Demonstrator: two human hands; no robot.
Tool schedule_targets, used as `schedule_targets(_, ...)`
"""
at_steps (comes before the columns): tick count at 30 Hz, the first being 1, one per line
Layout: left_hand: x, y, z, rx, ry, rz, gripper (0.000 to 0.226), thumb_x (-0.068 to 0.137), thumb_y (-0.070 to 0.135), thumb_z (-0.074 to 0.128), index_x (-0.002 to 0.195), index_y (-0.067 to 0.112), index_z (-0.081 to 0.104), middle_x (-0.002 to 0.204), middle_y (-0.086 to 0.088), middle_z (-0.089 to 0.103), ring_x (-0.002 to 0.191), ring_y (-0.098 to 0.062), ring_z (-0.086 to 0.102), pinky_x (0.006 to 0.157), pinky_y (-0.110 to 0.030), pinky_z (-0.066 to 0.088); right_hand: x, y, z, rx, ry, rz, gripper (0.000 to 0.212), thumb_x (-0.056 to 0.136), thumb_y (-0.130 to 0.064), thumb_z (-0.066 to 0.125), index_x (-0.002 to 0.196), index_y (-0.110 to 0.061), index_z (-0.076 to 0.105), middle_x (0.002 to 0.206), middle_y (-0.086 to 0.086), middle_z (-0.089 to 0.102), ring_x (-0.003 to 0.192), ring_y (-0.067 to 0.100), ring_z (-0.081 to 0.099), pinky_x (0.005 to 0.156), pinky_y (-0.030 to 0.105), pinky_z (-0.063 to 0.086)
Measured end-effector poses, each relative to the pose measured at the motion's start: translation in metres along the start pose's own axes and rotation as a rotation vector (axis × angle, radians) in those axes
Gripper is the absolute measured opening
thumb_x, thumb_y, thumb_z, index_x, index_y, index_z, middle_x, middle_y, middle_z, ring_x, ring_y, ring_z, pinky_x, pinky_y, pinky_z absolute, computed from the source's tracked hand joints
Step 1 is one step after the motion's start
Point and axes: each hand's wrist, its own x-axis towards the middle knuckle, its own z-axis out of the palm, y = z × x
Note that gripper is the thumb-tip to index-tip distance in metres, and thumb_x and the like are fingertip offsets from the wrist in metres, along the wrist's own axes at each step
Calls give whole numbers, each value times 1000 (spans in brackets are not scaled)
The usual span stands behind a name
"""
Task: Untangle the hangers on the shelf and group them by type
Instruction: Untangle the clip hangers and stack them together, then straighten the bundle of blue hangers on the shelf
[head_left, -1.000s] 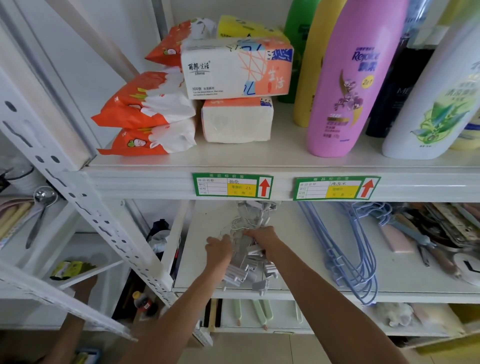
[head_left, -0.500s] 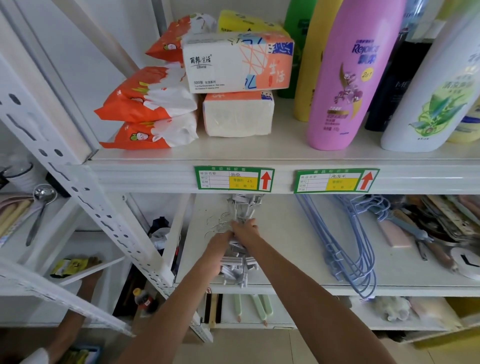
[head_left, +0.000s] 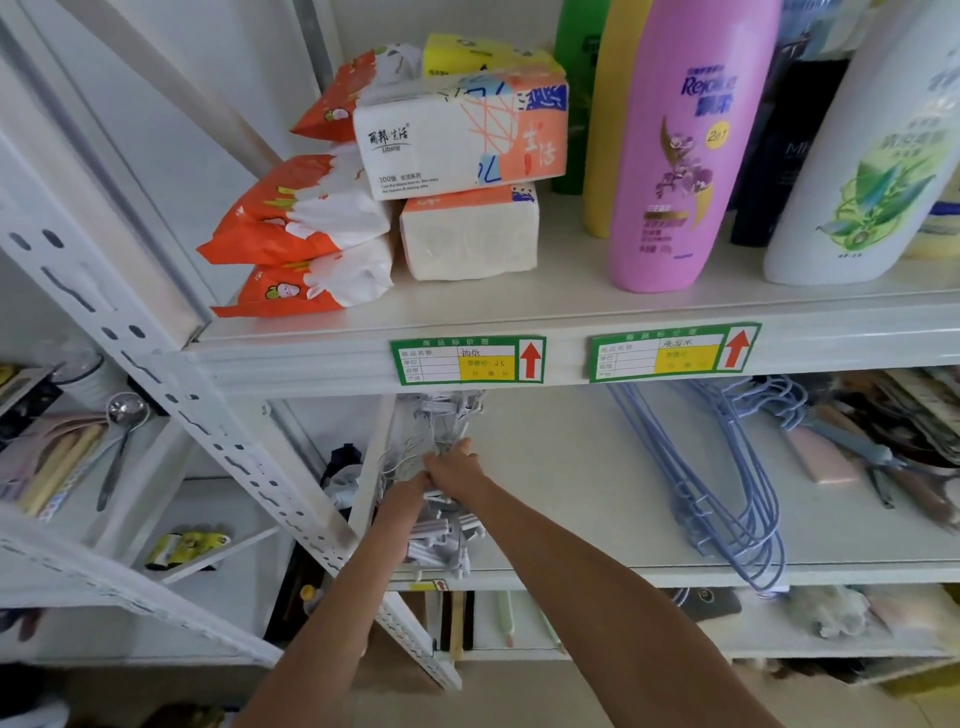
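A tangled bundle of white clip hangers (head_left: 441, 530) lies at the left end of the middle shelf (head_left: 571, 499), its wire hooks reaching back under the shelf above. Both hands meet on the bundle's middle: my left hand (head_left: 410, 491) is closed on it from the left and my right hand (head_left: 457, 470) grips it from the right, the fingers touching. The clips show below my wrists at the shelf's front edge. A separate stack of blue wire hangers (head_left: 727, 499) lies further right on the same shelf, apart from both hands.
Tissue packs (head_left: 457, 135) and tall shampoo bottles (head_left: 670, 145) stand on the upper shelf. Scissors and other tools (head_left: 872, 457) crowd the middle shelf's far right. A perforated white upright (head_left: 218, 441) slants just left of my arms. Lower shelves hold small items.
Both hands have slid deeper into the shelf along the white bundle and come together, pushing it toward the back left. The blue hangers have stayed put.
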Motion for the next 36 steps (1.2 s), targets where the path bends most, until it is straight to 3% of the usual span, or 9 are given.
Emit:
schedule_targets(6, 5, -7, -4, -24, 3, 83, 20, 98, 37, 52, 83, 26, 60, 91, 1, 64, 80, -15, 61, 88, -39, 54, -5, 1, -10, -111, 29, -18, 80, 89, -43, 50, 153, -9, 16, 148, 26, 34, 133, 42, 38, 108, 52, 39)
schedule_targets(10, 2, -3, -7, -23, 46, 43, 26, 101, 30, 46, 79, 18, 51, 80, -3, 50, 67, -14, 46, 77, -37, 43, -14, 5, -22, -99, 45, -85, 68, 92, -43, 50, 145, -5, 32, 140, 21, 46, 127, 36, 48, 104, 46, 41)
schedule_targets(13, 2, -9, -11, -67, 55, 39, 22, 98, 34, 48, 92, 14, 55, 102, -10, 56, 84, -23, 54, 88, -41, 47, -20, 12, -29, -148, 63, -102, 56, 96, -42, 44, 137, -5, 43, 133, 19, 52, 123, 36, 51, 101, 44, 43)
schedule_targets(15, -2, -14, -15, -97, 76, 66, 22, 96, 33, 49, 101, 12, 55, 100, -9, 58, 90, -25, 56, 92, -45, 49, -21, 17, -33, -152, 56, -113, 52, 96, -43, 43, 131, -5, 49, 125, 17, 57, 118, 36, 56, 96, 40, 46)
schedule_targets(18, -8, -18, -17, -88, 103, 79, 21, 98, 30, 46, 82, 18, 53, 82, -1, 53, 70, -16, 51, 84, -40, 46, -30, 24, -42, -178, 53, -127, 47, 100, -38, 40, 127, -2, 53, 115, 18, 58, 116, 35, 57, 85, 35, 42)
schedule_targets(23, -21, -16, -25, 36, 164, 152, 25, 98, 27, 46, 73, 26, 49, 81, 0, 53, 68, -14, 49, 78, -35, 47, -40, 35, -55, -217, 63, -185, 49, 99, -41, 39, 131, -4, 49, 128, 19, 51, 122, 38, 50, 101, 39, 44)
schedule_targets(28, -41, 3, 1, 287, 314, 454, 29, 94, 37, 51, 102, 10, 59, 100, -16, 63, 87, -33, 63, 76, -43, 54, -51, 70, -110, -143, 303, -185, 44, 95, -35, 49, 127, -4, 51, 126, 24, 56, 118, 39, 54, 100, 41, 45)
schedule_targets(32, -41, 26, 51, 483, 411, 512, 57, 86, 39, 54, 127, -2, 54, 129, -25, 52, 118, -39, 51, 100, -49, 44, -60, 100, -176, -83, 487, -175, 31, 93, -26, 53, 115, -5, 57, 116, 22, 60, 107, 39, 58, 89, 38, 47)
schedule_targets(36, -61, 37, 132, 522, 263, 578, 58, 84, 34, 55, 131, 0, 53, 135, -21, 48, 126, -38, 45, 106, -44, 37, -71, 141, -254, -12, 735, -147, 17, 82, -17, 52, 93, -7, 59, 97, 18, 60, 94, 34, 58, 78, 36, 45)
